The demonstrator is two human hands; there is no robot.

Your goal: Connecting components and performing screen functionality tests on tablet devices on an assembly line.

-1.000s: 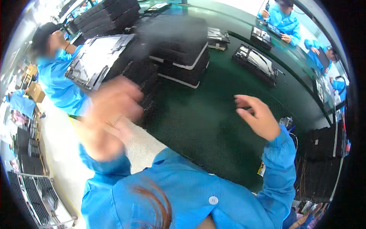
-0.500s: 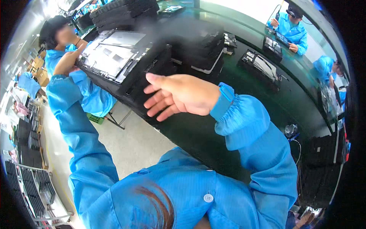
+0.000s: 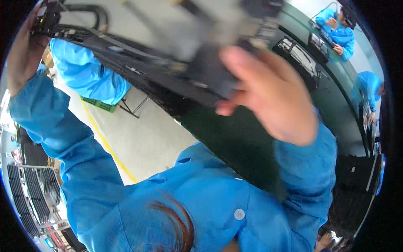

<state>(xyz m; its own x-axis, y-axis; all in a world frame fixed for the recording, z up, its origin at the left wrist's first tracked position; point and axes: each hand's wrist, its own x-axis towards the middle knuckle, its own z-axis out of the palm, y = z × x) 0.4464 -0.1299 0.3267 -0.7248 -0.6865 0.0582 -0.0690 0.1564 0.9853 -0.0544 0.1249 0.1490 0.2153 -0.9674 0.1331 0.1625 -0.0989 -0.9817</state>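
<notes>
A large black tray point(image 3: 212, 73), loaded with electronic parts, fills the upper part of the view, close up. On it show a flat pale panel point(image 3: 168, 40) and dark cabling point(image 3: 98, 19) at the left, all smeared by motion. My left hand point(image 3: 26, 56) grips the tray's far left end, its fingertips partly hidden. At the right end my right hand point(image 3: 273, 94) is closed on the corner, thumb above and fingertips underneath. Below the tray the dark side of a stack point(image 3: 157, 90) is partly visible.
A dark green workbench point(image 3: 222, 134) runs under my right arm. Another tray of parts point(image 3: 298, 56) lies on it at right. Co-workers in blue point(image 3: 333, 31) sit across the bench. Left are a blue-clad person's clothing point(image 3: 90, 69), a green crate point(image 3: 98, 104) and racks point(image 3: 35, 197).
My right hand has gone from hovering open to gripping the tray's right end. The tray, held at both ends, now looms much larger and nearer. My left hand has moved further left.
</notes>
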